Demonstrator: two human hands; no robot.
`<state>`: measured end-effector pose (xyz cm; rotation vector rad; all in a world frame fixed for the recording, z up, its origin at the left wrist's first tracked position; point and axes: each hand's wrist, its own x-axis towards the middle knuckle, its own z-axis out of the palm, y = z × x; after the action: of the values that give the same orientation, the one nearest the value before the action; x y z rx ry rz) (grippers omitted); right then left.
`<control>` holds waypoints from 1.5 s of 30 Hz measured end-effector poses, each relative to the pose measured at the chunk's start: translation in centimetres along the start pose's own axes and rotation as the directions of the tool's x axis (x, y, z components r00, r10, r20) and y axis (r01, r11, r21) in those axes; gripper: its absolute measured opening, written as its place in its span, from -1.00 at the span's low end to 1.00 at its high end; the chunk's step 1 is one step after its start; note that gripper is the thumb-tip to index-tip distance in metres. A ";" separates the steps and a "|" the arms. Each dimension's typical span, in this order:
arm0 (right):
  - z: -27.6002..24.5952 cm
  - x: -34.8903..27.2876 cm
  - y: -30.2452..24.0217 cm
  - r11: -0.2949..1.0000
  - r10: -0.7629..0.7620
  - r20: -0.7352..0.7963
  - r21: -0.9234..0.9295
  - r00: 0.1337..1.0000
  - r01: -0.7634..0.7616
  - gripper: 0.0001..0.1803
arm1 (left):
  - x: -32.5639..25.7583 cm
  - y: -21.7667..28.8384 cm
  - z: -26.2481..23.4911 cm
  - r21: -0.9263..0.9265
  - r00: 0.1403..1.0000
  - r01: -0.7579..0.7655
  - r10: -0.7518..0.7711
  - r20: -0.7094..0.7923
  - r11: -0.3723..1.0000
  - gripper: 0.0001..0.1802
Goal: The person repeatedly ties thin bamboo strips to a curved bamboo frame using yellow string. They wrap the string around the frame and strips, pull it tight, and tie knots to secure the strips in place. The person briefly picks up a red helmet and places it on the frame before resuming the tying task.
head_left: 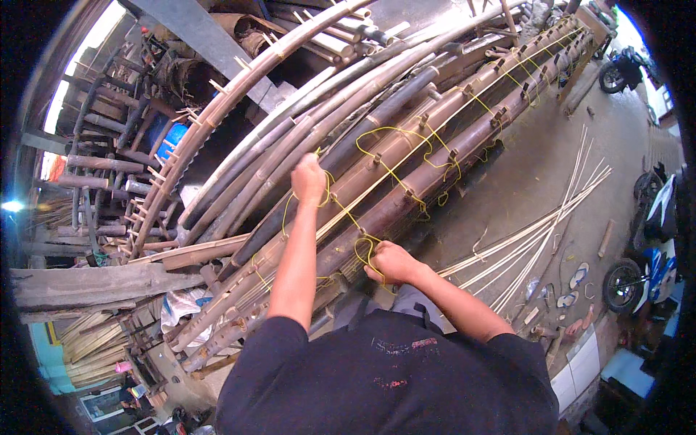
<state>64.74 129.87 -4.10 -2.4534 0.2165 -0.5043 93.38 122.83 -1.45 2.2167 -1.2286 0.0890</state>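
Two long bamboo poles with wooden pegs run diagonally in front of me, the nearer one a dark brown bamboo pole (467,151). Thin yellow cord (393,174) is looped between their pegs, and pale bamboo strips (362,194) lie lengthwise between them. My left hand (309,181) is raised over the farther pole, closed on the cord, a bit of which sticks out above the fist. Beside the nearer pole, my right hand (391,262) is closed round a loop of the same cord. Between the hands the cord passes by a peg on the nearer pole.
A curved pegged bamboo pole (217,98) and more stacked bamboo poles (319,123) fill the left and far side. Thin split bamboo strips (540,225) lie on the floor at right, near sandals (573,284) and parked motorbikes (641,279). A plank (109,286) juts in at left.
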 end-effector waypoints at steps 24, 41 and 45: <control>4.2 24.5 -16.8 0.971 0.186 0.391 0.068 0.901 -0.230 -0.45 | -20.9 -12.9 -9.0 -0.195 0.979 -0.037 0.075 0.189 0.980 -0.65; 10.7 5.7 -12.9 0.896 0.224 0.274 0.319 0.935 -0.308 -0.53 | -12.4 -6.9 -14.3 -0.610 0.982 0.158 -0.061 0.177 0.776 -0.72; 11.1 4.2 -11.9 0.999 0.047 0.207 0.004 0.977 -0.048 -0.63 | -5.7 -11.6 -10.3 -0.303 0.998 0.050 -0.060 -0.024 0.952 -0.68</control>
<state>73.47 144.19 -3.80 -2.4642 0.1855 -0.2265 101.59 137.11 -0.34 1.9721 -1.0814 -0.0803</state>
